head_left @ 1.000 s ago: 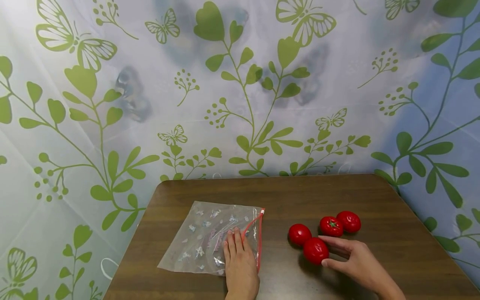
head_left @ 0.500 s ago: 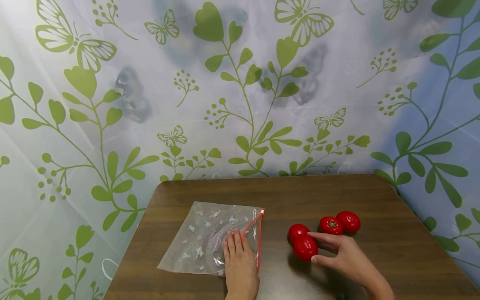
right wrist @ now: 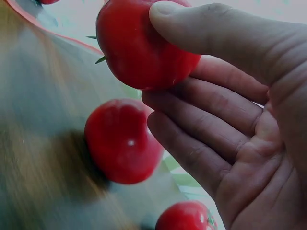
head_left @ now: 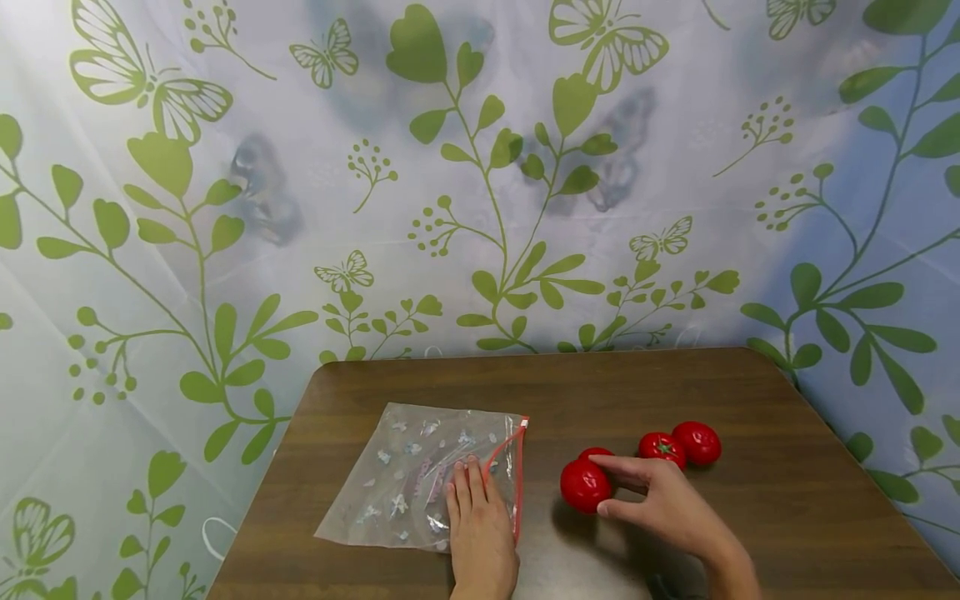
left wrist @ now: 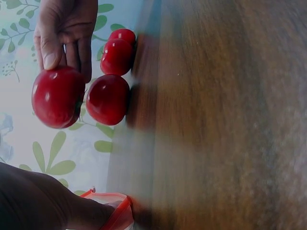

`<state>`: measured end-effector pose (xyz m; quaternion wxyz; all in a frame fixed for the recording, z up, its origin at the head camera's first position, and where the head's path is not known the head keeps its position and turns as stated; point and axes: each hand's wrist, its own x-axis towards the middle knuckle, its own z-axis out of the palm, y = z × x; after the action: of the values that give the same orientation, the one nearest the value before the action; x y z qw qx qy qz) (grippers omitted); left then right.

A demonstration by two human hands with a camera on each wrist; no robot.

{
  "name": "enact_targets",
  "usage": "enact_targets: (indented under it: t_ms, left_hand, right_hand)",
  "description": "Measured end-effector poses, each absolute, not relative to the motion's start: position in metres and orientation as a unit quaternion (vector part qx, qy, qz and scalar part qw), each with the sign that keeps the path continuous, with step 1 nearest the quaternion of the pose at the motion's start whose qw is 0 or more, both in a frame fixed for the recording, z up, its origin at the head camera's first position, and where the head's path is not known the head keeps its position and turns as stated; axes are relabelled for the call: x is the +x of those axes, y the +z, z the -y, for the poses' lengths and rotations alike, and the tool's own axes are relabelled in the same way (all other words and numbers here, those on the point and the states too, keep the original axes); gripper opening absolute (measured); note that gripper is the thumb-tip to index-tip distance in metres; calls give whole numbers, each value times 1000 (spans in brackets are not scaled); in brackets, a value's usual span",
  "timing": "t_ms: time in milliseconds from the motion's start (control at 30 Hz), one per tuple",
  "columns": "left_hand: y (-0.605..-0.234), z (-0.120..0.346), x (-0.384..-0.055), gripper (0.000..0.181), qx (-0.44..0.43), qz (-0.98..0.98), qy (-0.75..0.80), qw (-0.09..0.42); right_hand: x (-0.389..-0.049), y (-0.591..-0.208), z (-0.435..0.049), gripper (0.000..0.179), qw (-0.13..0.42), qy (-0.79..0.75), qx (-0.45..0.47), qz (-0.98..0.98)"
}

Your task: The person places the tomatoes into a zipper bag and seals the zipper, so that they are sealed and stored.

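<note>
In my right hand (head_left: 663, 504) I hold a red tomato (head_left: 585, 486) between thumb and fingers, raised off the table. The right wrist view shows the thumb across this tomato (right wrist: 144, 45) and green sepals on its far side. Just behind it, partly covered, is a second tomato (head_left: 596, 453) on the table. Two more, a tomato with a green top (head_left: 662, 450) and a plain one (head_left: 699, 442), lie further right. My left hand (head_left: 480, 529) rests flat, fingers extended, on a clear printed zip bag (head_left: 382, 492) with a red slider edge, lying at the left.
The brown wooden table (head_left: 570, 383) ends at a patterned curtain (head_left: 480, 208) with green leaves and butterflies. A white loop (head_left: 217, 537) hangs by the table's left edge.
My right hand has carried the tomato leftward, toward the bag, and it now overlaps the tomato behind it. My left hand and the bag stay where they were.
</note>
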<state>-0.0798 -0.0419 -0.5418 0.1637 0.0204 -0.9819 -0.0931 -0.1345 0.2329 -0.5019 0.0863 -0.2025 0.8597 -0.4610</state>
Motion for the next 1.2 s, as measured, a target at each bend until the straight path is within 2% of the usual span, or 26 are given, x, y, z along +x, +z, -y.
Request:
enact_targets:
  t_ms: [200,533,933,1200]
  left_hand:
    - [-544,42,-81,105,21,981,-93,169]
    - [-544,41,-81,102,20,981,-99,166]
    - [-541,41,-79,104,20,983,-92,158]
    - [-541,41,-80,104,22,984,-90,149]
  right_hand:
    - [-141,-499,-222,62,90,-470,-200,-855]
    - [-147,-505,-205,60,60,-459,-223,-858]
    - [-153,-513,-184,58,77,-472,-233,-847]
    - [-157,-521,-173,57,69,-468,-256,-843]
